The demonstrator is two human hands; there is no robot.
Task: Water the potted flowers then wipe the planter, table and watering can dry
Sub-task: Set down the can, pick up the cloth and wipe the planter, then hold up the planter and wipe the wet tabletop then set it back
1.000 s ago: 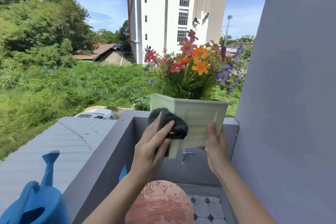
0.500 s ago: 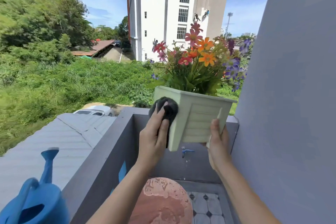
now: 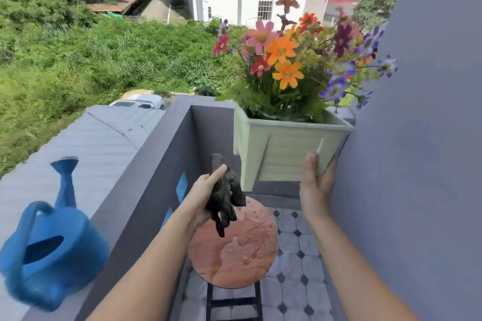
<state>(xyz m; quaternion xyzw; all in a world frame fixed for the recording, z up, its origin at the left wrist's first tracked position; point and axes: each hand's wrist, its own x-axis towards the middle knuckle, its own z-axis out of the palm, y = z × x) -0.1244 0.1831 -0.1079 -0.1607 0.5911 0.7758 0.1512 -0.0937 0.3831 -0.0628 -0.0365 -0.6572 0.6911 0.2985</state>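
Observation:
A pale green square planter point(image 3: 284, 154) full of orange, pink and purple flowers point(image 3: 289, 60) hangs in the air at centre right. My right hand point(image 3: 317, 182) grips its lower right corner from below. My left hand point(image 3: 206, 190) is shut on a crumpled dark cloth point(image 3: 225, 198), a little left of and below the planter, apart from it. Under both lies a small round reddish table point(image 3: 234, 253), its top wet with drops and a puddle. A blue watering can point(image 3: 49, 245) stands on the balcony ledge at lower left.
The grey balcony parapet point(image 3: 146, 177) runs from lower left to the far corner. A lilac wall point(image 3: 417, 164) fills the right side. Tiled floor point(image 3: 300, 281) shows beside the table. Beyond the parapet lie a metal roof, a parked car, greenery and a white building.
My left hand has pulled the cloth off the planter's left side and dropped below it. The view has tilted down, showing more of the table. My right hand still holds the planter.

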